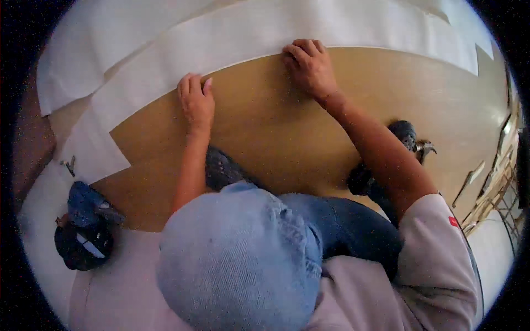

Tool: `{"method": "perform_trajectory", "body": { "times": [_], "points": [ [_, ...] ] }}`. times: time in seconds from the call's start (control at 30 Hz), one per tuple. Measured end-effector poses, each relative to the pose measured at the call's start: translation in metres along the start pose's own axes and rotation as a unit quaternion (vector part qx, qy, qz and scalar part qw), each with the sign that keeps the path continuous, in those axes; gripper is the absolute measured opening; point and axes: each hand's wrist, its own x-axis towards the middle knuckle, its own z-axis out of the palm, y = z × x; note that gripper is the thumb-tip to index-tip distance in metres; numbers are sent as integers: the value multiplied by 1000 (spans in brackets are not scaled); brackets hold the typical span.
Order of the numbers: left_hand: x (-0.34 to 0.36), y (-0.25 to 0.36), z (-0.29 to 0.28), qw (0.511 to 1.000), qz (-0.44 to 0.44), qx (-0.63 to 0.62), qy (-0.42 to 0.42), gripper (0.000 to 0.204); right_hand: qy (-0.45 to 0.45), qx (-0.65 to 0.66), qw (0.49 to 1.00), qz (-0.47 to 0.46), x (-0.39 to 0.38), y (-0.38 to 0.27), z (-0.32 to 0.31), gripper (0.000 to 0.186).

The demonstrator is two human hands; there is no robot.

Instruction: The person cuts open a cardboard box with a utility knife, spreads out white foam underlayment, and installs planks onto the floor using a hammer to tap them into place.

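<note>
A long white sheet (248,33) lies across a brown floor or board (248,110), its near edge curving in front of me. My left hand (197,103) rests at that edge, fingers stretched toward the sheet and thumb apart. Farther right, my right hand (313,67) has its fingers bent down onto the same edge, closed over it; the fingertips are partly hidden. Both forearms reach forward past my knees in blue jeans (243,254).
Beside my dark shoe (402,132) lies a metal claw-like tool head (425,149). A person in a black cap (83,243) is low at the left, near a small metal tool (69,165). Wood strips (469,182) and a metal grid (508,215) stand at the right.
</note>
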Motion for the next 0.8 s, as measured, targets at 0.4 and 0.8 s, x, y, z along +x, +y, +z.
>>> {"method": "perform_trajectory", "body": {
  "times": [0.4,0.8],
  "points": [
    [-23,-47,-3,991,48,-88,-92,53,-125,-172,976,-42,-20,-25,1,47],
    [-86,-228,-34,995,-72,72,-11,73,-330,-50,940,74,-4,-61,27,69]
  ]
}}
